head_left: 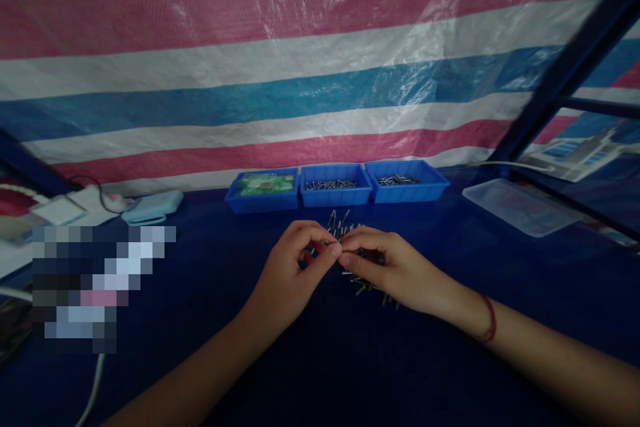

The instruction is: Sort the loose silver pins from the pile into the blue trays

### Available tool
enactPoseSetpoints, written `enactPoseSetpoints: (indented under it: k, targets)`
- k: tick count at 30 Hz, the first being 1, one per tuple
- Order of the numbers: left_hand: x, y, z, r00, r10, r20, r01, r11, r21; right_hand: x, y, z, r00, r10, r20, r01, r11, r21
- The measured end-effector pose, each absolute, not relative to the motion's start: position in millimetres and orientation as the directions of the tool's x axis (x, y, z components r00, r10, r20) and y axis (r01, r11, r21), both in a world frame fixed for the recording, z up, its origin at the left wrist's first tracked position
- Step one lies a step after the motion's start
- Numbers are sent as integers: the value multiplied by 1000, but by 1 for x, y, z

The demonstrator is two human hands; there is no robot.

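My left hand [305, 257] and my right hand [380, 260] meet at the fingertips over the dark blue table. Both are closed in a pinch; whatever lies between the fingertips is too small and hidden to make out. Beneath and around my right hand lies a loose pile of thin metal pieces [361, 280], some showing behind the fingertips. Behind the hands stand three blue bins in a row. The left bin [263, 202] holds green and clear packets, while the middle bin [336, 197] and the right bin [410, 191] contain thin metal pieces.
A clear plastic lid [523, 207] lies at the right. On the left are a light blue case [153, 207], a white power strip [95, 203], cables and a pixelated patch. A striped plastic sheet [280, 107] hangs behind the table [200, 267], with blue metal frame bars at the sides.
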State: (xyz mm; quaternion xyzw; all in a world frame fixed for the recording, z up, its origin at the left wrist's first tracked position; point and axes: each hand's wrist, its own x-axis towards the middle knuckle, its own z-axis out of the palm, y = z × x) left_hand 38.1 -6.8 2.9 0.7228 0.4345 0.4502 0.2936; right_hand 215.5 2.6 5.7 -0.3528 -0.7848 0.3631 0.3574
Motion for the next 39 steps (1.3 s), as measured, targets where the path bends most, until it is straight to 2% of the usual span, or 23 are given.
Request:
enactPoseSetpoints:
  k: [11,19,27,39]
  targets:
    - [37,-7,4,220,883,414,391,-468,792,215,3,6,-471,840,269,326,449,-832]
    - [35,-5,6,223,900,375,464,-437,771,215,4,7,-376,890,257,339,391,-856]
    - [35,-3,5,246,900,361,494,-437,752,215,4,7,-267,875,404,252,468,-847]
    - [34,-3,0,335,890,308,480,-443,758,213,-4,14,-280,791,545,207,604,-770]
